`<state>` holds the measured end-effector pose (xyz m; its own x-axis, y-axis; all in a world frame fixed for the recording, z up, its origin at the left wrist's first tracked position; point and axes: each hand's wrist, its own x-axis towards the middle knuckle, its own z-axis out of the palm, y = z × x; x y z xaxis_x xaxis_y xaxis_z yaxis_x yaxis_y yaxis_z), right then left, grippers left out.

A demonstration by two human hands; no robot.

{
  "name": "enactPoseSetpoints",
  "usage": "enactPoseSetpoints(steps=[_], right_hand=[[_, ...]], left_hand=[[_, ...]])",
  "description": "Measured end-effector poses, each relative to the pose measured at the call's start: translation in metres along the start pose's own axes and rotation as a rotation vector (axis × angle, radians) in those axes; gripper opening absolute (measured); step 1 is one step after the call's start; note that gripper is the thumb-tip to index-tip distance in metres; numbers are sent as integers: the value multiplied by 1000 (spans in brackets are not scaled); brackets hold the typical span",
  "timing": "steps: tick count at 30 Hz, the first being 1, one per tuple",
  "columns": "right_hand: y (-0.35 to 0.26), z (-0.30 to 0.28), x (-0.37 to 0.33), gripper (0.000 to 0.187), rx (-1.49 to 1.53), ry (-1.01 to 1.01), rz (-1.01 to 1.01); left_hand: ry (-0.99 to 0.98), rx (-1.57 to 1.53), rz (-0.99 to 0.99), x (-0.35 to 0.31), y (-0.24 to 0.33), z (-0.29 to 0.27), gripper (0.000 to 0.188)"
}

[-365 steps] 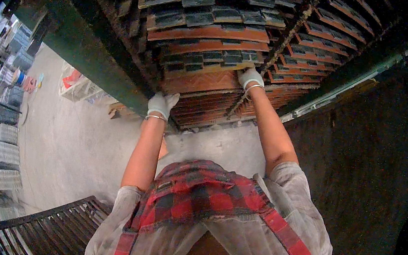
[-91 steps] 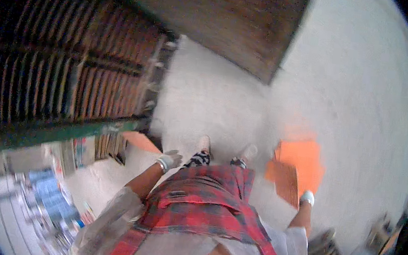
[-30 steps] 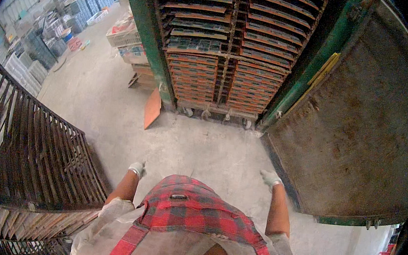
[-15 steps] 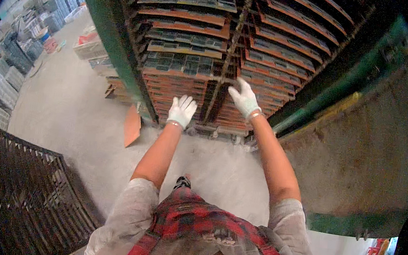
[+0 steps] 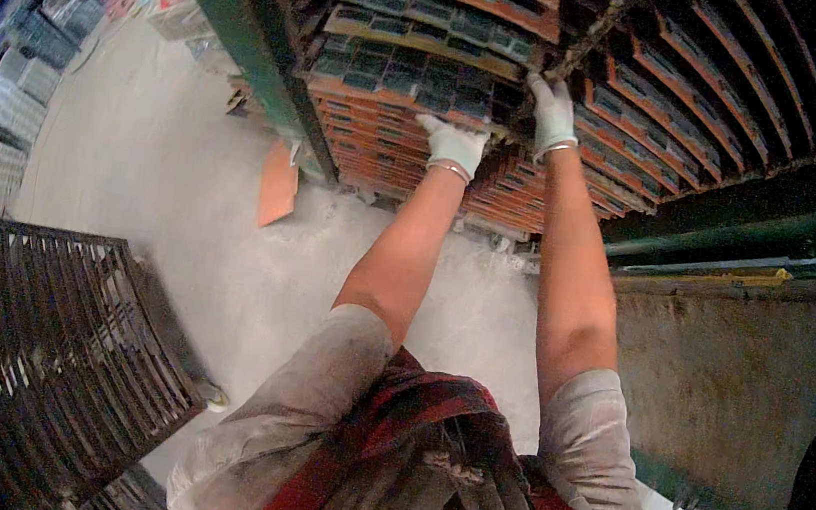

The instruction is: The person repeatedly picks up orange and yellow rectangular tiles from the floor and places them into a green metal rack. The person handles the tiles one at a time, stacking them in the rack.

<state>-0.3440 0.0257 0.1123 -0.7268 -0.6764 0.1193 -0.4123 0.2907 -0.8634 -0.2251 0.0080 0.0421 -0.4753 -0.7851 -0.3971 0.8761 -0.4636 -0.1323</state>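
Observation:
Both my hands wear white gloves and reach to the front of a tall rack stacked with orange boards. My left hand point(image 5: 455, 147) is at the front edge of a board of dark tiles point(image 5: 383, 73). Its thumb side sticks out along the edge, and the other fingers are partly hidden by the board. My right hand point(image 5: 552, 118) is higher and farther right, its fingers apart against the rack's middle post point(image 5: 605, 26), close to the right end of the tiled boards. No held object shows in it.
A green upright point(image 5: 241, 45) bounds the rack on the left, a large brown panel point(image 5: 716, 381) on the right. A loose orange sheet point(image 5: 278, 188) stands on the floor. A dark slatted frame point(image 5: 45, 345) is at lower left, with stacked goods point(image 5: 5, 78) beyond.
Both hands have moved up to the rack; the left also went right, to the board's edge. My view has shifted, and the rack appears closer.

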Motion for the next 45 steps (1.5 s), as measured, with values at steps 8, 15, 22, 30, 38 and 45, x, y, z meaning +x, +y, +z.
enactPoseSetpoints(steps=[8,15,22,30,38,45], right_hand=[[-2,-2,-22,43,-180,78,-182],[15,-21,-107,40,-5,-97,-316],[5,-53,-166,36,-220,-334,-150],[7,-56,-171,45,-245,-351,-116],[4,-52,-182,41,-318,-154,-181],[39,-35,-172,19,95,-105,-315]], left_hand=[[-189,91,-20,-8,4,-27,63],[-17,33,20,-98,21,-51,41],[142,91,-28,-136,26,-83,35],[15,153,-50,-152,33,-90,33],[46,111,-14,-165,29,-90,41],[-196,163,2,-149,28,-122,38]])
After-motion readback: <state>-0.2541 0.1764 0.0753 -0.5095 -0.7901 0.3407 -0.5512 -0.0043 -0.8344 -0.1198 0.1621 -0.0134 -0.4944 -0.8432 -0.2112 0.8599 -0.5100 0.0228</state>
